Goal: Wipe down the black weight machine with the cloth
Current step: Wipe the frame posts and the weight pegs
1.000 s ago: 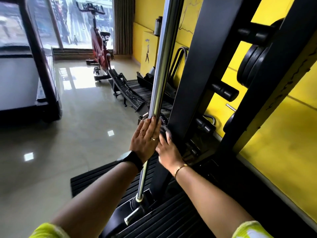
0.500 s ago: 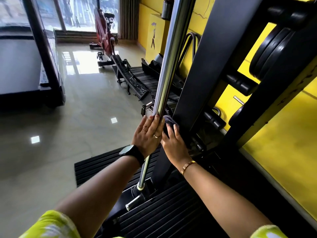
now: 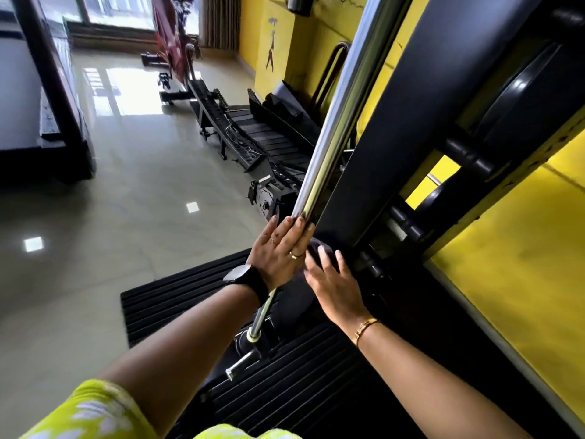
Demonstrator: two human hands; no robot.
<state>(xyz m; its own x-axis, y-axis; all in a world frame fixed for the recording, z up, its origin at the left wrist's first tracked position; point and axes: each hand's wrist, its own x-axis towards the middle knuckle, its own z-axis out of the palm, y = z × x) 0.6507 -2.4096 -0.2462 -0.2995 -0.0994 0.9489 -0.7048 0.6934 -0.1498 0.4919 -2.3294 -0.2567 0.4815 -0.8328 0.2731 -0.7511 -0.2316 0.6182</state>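
Observation:
The black weight machine fills the right half, with a broad black upright [image 3: 395, 128] and a chrome guide rod [image 3: 345, 90] slanting in front of it. My left hand [image 3: 278, 251], with a ring and a black watch, grips the chrome rod low down. My right hand [image 3: 335, 283] presses a dark cloth [image 3: 319, 248] against the base of the black upright, fingers spread over it. Most of the cloth is hidden under my fingers and blends with the black frame.
Black weight plates [image 3: 519, 99] hang on pegs behind the upright, against a yellow wall [image 3: 522, 261]. A ribbed black floor mat [image 3: 177, 296] lies underfoot. A treadmill [image 3: 41, 122] stands at the left, a red exercise bike [image 3: 172, 42] and dismantled black equipment [image 3: 253, 134] further back on glossy tiles.
The view has swung and moved closer to the machine. My right hand with the cloth slid slightly along the base of the upright. My left hand keeps its grip on the rod.

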